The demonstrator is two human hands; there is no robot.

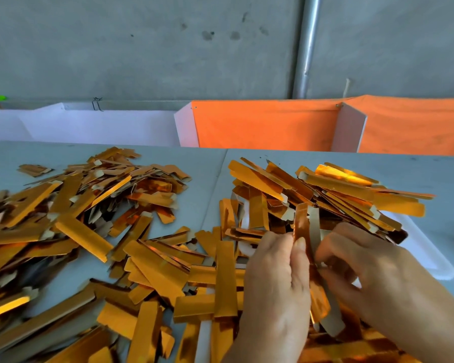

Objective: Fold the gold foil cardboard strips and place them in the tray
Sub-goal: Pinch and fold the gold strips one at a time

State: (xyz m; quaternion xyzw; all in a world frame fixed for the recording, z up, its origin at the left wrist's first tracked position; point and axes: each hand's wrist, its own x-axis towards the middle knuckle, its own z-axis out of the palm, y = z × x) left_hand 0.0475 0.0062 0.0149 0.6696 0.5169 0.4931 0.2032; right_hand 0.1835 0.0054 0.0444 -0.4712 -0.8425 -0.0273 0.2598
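Note:
Both hands hold one gold foil cardboard strip (pixel 306 226) upright over the heap at the lower right. My left hand (pixel 275 284) pinches it from the left with thumb and fingers. My right hand (pixel 372 271) grips it from the right, fingers curled round its grey back. A white tray (pixel 430 255) lies under a pile of folded strips (pixel 338 189) at the right, only its rim showing. A large loose pile of strips (pixel 76 218) covers the left of the table.
The grey table (pixel 207 163) has a seam down its middle. Behind it stand a white panel (pixel 102 127) and orange cloth-covered panels (pixel 268 124) against a concrete wall. A metal pipe (pixel 308 45) runs up the wall.

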